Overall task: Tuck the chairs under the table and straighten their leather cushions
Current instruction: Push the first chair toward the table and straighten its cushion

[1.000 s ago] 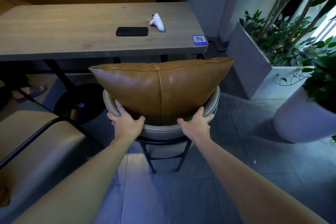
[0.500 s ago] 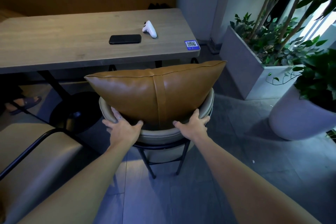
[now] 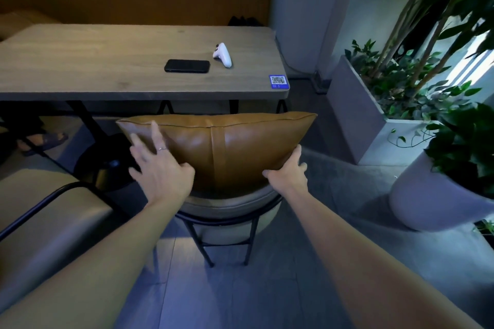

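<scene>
A tan leather cushion (image 3: 230, 147) stands upright against the curved grey backrest of a chair (image 3: 230, 205) with black metal legs. The chair stands just in front of the wooden table (image 3: 93, 61), its seat hidden behind the cushion. My left hand (image 3: 160, 168) is off the backrest, fingers spread, lying against the cushion's left face. My right hand (image 3: 288, 173) holds the cushion's lower right edge where it meets the backrest; whether it grips the cushion or the chair is unclear.
A black phone (image 3: 187, 66), a white controller (image 3: 223, 55) and a QR sticker (image 3: 278, 81) lie on the table. A second chair (image 3: 53, 222) stands at the left. A person's sandalled foot (image 3: 45, 139) shows under the table. Planters (image 3: 374, 120) (image 3: 433, 195) stand at the right.
The chair has slid closer to the table. My left hand has left the backrest and risen onto the cushion with fingers spread; my right hand has shifted to the cushion's lower right edge.
</scene>
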